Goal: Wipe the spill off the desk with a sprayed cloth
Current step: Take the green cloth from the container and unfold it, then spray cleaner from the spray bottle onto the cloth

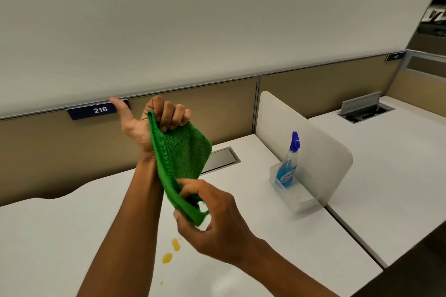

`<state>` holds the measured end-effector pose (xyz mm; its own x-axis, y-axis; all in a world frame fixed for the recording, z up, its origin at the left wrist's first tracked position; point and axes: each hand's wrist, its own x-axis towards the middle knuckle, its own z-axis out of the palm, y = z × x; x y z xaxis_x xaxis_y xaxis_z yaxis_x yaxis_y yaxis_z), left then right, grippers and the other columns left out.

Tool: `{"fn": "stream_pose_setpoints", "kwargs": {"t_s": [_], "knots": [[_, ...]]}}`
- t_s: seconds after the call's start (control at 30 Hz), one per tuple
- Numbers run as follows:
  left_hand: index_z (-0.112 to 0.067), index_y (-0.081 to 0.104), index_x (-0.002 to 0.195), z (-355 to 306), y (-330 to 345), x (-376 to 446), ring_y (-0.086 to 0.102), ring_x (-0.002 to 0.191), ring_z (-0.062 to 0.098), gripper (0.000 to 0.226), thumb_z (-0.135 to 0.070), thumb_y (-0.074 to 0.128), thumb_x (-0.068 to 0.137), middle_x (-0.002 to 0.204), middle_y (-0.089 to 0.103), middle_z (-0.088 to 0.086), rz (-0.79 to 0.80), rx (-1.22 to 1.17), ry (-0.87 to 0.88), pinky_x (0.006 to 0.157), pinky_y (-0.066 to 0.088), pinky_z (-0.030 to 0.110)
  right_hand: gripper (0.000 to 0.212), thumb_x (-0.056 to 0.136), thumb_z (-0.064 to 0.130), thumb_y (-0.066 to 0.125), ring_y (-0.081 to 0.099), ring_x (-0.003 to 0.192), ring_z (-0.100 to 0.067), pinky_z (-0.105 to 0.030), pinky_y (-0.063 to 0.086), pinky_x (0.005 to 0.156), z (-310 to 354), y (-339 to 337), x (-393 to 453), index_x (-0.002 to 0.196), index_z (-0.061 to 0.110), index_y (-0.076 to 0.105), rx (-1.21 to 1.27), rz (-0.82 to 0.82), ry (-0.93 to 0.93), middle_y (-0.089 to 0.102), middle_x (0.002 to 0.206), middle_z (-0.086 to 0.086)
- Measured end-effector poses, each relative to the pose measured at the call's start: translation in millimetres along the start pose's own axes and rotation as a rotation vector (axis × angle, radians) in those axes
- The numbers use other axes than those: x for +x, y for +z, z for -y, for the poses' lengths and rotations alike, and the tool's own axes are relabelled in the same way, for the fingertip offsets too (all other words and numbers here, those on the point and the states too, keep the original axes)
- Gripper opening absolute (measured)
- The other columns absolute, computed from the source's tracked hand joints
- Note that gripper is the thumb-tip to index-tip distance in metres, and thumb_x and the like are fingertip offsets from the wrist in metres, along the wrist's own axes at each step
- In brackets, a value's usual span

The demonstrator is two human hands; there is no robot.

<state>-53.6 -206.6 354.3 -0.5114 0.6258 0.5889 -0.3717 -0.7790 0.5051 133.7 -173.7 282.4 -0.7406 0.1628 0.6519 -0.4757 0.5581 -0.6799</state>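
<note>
A green microfibre cloth (183, 152) hangs folded in the air above the white desk (60, 236). My left hand (154, 118) grips its top edge with curled fingers, thumb stuck out. My right hand (212, 219) pinches the cloth's lower corner. Below my hands, yellow-orange spill drops (171, 251) lie on the desk surface. A spray bottle (288, 164) with blue liquid and a blue nozzle stands in a clear plastic tub (299, 198) at the right of the desk.
A rounded white divider (321, 152) separates this desk from the neighbouring one (398, 164). A closed cable hatch (222, 159) sits behind the cloth; an open one (364, 111) is on the far desk. A beige partition with label 216 (96, 111) runs along the back.
</note>
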Motion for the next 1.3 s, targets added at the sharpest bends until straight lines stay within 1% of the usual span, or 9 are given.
{"fn": "stream_pose_setpoints", "kwargs": {"t_s": [0.17, 0.43, 0.63, 0.77, 0.87, 1.03, 1.13, 1.2, 1.3], "knots": [[-0.015, 0.031, 0.051, 13, -12, 0, 0.024, 0.042, 0.018, 0.083, -0.090, 0.008, 0.076, 0.041, 0.026, 0.002, -0.007, -0.144, 0.026, 0.058, 0.016, 0.033, 0.043, 0.085, 0.021, 0.074, 0.061, 0.118, -0.013, -0.036, 0.054, 0.091, 14, -2, -3, 0.122, 0.010, 0.055, -0.008, 0.148, -0.116, 0.063, 0.129, -0.002], [-0.012, 0.043, 0.047, 29, -26, 0, 0.022, 0.042, 0.016, 0.089, -0.090, 0.012, 0.077, 0.040, 0.026, 0.001, -0.082, -0.225, 0.039, 0.058, 0.019, 0.032, 0.032, 0.089, 0.018, 0.069, 0.066, 0.087, -0.010, -0.032, 0.056, 0.076, -8, -15, -9, 0.118, 0.010, 0.057, 0.005, 0.038, -0.053, 0.066, 0.107, -0.003], [-0.012, 0.042, 0.048, 44, -33, 7, 0.024, 0.042, 0.016, 0.089, -0.090, 0.011, 0.077, 0.040, 0.027, 0.001, -0.096, -0.273, 0.057, 0.057, 0.022, 0.031, 0.028, 0.087, 0.035, 0.061, 0.068, 0.093, -0.016, -0.025, 0.055, 0.080, -64, -55, 1, 0.114, 0.029, 0.055, 0.158, -0.269, 0.277, 0.068, 0.109, 0.012], [-0.011, 0.040, 0.049, 61, -40, 13, 0.025, 0.044, 0.017, 0.089, -0.090, 0.010, 0.077, 0.043, 0.027, 0.002, -0.086, -0.281, 0.040, 0.059, 0.022, 0.032, 0.037, 0.083, 0.050, 0.059, 0.062, 0.106, 0.000, -0.023, 0.056, 0.089, -140, -86, -4, 0.117, 0.039, 0.050, 0.114, -0.309, 0.539, 0.061, 0.112, 0.027], [-0.014, 0.034, 0.052, 76, -43, 19, 0.027, 0.045, 0.018, 0.083, -0.090, 0.012, 0.077, 0.044, 0.029, 0.003, -0.081, -0.299, 0.027, 0.061, 0.023, 0.034, 0.045, 0.082, 0.050, 0.058, 0.060, 0.108, -0.008, -0.023, 0.052, 0.092, -191, -112, -14, 0.122, 0.037, 0.046, 0.029, -0.316, 0.615, 0.056, 0.122, 0.018], [-0.014, 0.033, 0.054, 105, -46, 30, 0.027, 0.046, 0.018, 0.082, -0.090, 0.011, 0.077, 0.045, 0.030, 0.003, -0.068, -0.293, 0.007, 0.062, 0.020, 0.034, 0.054, 0.088, 0.036, 0.068, 0.051, 0.124, -0.020, -0.040, 0.049, 0.102, -267, -160, -33, 0.133, 0.026, 0.041, -0.169, -0.300, 0.711, 0.048, 0.140, 0.000], [-0.013, 0.035, 0.055, 123, -52, 35, 0.027, 0.047, 0.019, 0.083, -0.089, 0.011, 0.077, 0.046, 0.031, 0.004, -0.060, -0.316, 0.003, 0.063, 0.020, 0.034, 0.062, 0.087, 0.031, 0.071, 0.049, 0.128, -0.024, -0.028, 0.044, 0.102, -295, -186, -35, 0.138, 0.016, 0.038, -0.232, -0.328, 0.763, 0.046, 0.143, -0.007], [-0.011, 0.037, 0.055, 133, -58, 38, 0.028, 0.049, 0.019, 0.085, -0.090, 0.012, 0.077, 0.047, 0.032, 0.005, -0.051, -0.352, 0.002, 0.064, 0.021, 0.035, 0.068, 0.086, 0.036, 0.071, 0.050, 0.126, -0.025, -0.025, 0.040, 0.102, -311, -201, -34, 0.139, 0.012, 0.037, -0.315, -0.348, 0.795, 0.047, 0.142, -0.009], [-0.010, 0.038, 0.056, 146, -67, 44, 0.028, 0.049, 0.019, 0.086, -0.090, 0.013, 0.077, 0.048, 0.033, 0.005, -0.064, -0.367, 0.010, 0.065, 0.023, 0.036, 0.077, 0.080, 0.056, 0.066, 0.049, 0.129, -0.026, -0.045, 0.043, 0.109, -339, -221, -30, 0.141, 0.022, 0.033, -0.367, -0.378, 0.864, 0.045, 0.145, -0.004]]}}
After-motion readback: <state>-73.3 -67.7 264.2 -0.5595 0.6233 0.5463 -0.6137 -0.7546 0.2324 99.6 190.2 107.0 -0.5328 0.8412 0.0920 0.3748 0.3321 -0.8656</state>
